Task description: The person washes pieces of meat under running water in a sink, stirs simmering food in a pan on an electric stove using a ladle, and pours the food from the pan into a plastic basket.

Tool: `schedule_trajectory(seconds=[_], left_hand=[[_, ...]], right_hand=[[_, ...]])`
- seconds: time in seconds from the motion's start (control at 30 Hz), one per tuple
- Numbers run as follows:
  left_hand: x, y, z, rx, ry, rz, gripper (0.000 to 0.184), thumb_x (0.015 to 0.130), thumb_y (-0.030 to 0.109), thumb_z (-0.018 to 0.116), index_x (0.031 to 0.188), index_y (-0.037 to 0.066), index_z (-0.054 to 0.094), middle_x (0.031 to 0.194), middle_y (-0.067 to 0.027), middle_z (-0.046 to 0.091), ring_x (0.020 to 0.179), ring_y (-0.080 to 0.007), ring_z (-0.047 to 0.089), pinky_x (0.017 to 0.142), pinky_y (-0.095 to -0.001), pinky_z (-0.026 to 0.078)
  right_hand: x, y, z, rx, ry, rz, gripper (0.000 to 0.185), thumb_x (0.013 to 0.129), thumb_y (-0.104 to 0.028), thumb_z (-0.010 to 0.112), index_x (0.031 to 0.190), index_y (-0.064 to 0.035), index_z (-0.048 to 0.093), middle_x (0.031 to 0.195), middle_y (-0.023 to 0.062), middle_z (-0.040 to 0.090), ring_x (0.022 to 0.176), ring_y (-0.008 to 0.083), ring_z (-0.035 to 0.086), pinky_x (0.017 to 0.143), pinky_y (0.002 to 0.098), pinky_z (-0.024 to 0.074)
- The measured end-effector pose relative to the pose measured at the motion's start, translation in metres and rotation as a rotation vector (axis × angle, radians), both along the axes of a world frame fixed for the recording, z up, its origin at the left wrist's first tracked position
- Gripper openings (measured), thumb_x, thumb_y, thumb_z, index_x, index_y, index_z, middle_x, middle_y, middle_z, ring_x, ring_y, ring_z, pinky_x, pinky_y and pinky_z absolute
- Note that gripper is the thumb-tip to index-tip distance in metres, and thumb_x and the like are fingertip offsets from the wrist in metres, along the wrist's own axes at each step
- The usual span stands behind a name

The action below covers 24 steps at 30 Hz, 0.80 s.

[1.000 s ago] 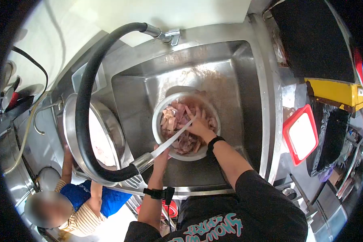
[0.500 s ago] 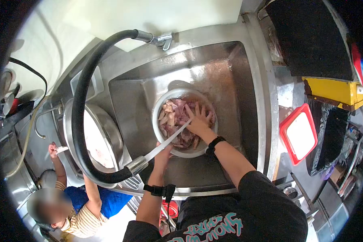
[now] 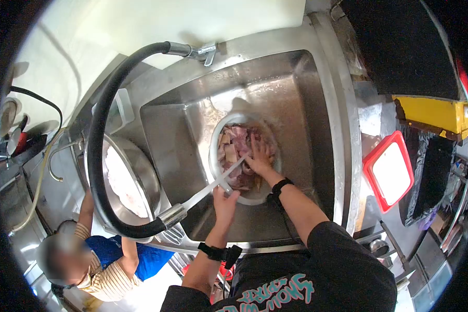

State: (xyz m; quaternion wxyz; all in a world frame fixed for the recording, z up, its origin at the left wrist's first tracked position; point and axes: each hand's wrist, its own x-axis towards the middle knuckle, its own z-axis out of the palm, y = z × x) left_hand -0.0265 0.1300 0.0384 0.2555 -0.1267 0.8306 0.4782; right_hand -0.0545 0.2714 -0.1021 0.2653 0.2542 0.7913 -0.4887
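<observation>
A round white bowl (image 3: 216, 136) filled with cut pieces of raw meat (image 3: 236, 140) sits in the steel sink. It looks tipped toward the right. My left hand (image 3: 225, 204) grips the bowl's near rim, with thumb and fingers on the edge. Fingers spread, my right hand (image 3: 261, 160) lies flat on the meat at the right side of the bowl. From the black hose faucet (image 3: 172, 214) a white stream of water (image 3: 213, 184) runs past my left hand onto the meat.
Left of the sink (image 3: 317, 208) stands a large steel bowl (image 3: 152, 182) with pale contents. A co-worker (image 3: 114, 270) in a striped shirt and blue apron is beside it. To the right are a red-rimmed white tray (image 3: 389, 171) and a yellow box (image 3: 431, 114).
The bowl has shifted right and tipped, with my left hand moving along with its rim. My right hand stays on the meat. The co-worker's raised hand has dropped out of sight.
</observation>
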Motion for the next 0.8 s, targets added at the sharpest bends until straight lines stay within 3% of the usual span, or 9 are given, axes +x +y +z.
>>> schedule_trajectory(seconds=[0.13,0.23,0.37,0.53,0.67,0.73,0.8], left_hand=[[0.017,0.009,0.004,-0.171,0.157,-0.11,0.045,0.065,0.006,0.063,0.109,0.005,0.053,0.124,-0.018,0.033,0.114,-0.0303,0.036,0.086,-0.0333,0.039],[0.012,0.035,0.033,-0.152,-0.027,-0.032,0.046,0.066,0.009,0.064,0.11,0.006,0.052,0.13,-0.0197,0.022,0.119,-0.033,0.03,0.089,-0.0348,0.038],[0.017,0.049,0.041,-0.184,0.018,-0.173,0.039,0.068,0.013,0.066,0.105,0.005,0.053,0.132,-0.0216,0.014,0.118,-0.036,0.029,0.089,-0.0357,0.038],[0.032,0.061,0.035,-0.322,0.27,-0.43,0.03,0.071,0.015,0.066,0.096,0.003,0.053,0.13,-0.0275,0.01,0.115,-0.0416,0.028,0.083,-0.0347,0.043],[0.031,0.074,0.042,-0.158,0.153,-0.291,0.028,0.073,0.014,0.064,0.095,0.002,0.053,0.129,-0.0302,0.009,0.115,-0.044,0.026,0.074,-0.0317,0.047],[0.03,0.076,0.044,-0.178,0.166,-0.308,0.027,0.073,0.014,0.064,0.094,0.001,0.053,0.129,-0.0303,0.008,0.115,-0.0439,0.026,0.07,-0.0299,0.049],[0.029,0.08,0.047,-0.165,0.146,-0.298,0.029,0.073,0.016,0.064,0.095,0.001,0.053,0.129,-0.031,0.009,0.116,-0.0447,0.024,0.074,-0.0324,0.047]], right_hand=[[0.01,0.005,-0.003,-0.039,-0.037,0.023,0.083,0.073,-0.062,0.046,0.137,-0.0303,0.003,0.143,0.014,-0.002,0.128,0.0427,-0.001,0.093,0.0659,0.0076],[0.021,0.01,-0.002,-0.087,-0.045,-0.029,0.083,0.074,-0.062,0.044,0.137,-0.0294,0.001,0.142,0.0163,-0.003,0.128,0.0427,-0.002,0.095,0.064,0.0036],[0.031,0.02,0.0,-0.097,-0.09,-0.059,0.08,0.078,-0.059,0.041,0.137,-0.0277,-0.002,0.142,0.0195,-0.004,0.128,0.0421,-0.003,0.098,0.0583,-0.0018],[0.047,0.022,-0.02,0.003,0.129,-0.103,0.07,0.085,-0.05,0.034,0.138,-0.0228,-0.002,0.139,0.0246,0.003,0.127,0.043,0.003,0.101,0.0524,0.0032],[0.044,0.034,0.001,-0.014,0.122,0.003,0.065,0.087,-0.044,0.032,0.138,-0.0204,-0.003,0.14,0.0229,0.001,0.127,0.0416,0.004,0.102,0.0517,0.003],[0.047,0.029,-0.013,0.055,0.225,0.009,0.066,0.087,-0.039,0.035,0.138,-0.0206,-0.002,0.141,0.0207,0.0,0.127,0.042,0.004,0.102,0.0524,0.0034],[0.051,0.024,-0.034,0.167,0.341,0.051,0.062,0.087,-0.032,0.037,0.137,-0.0195,0.004,0.141,0.0191,-0.003,0.127,0.0428,0.003,0.1,0.0551,0.003]])
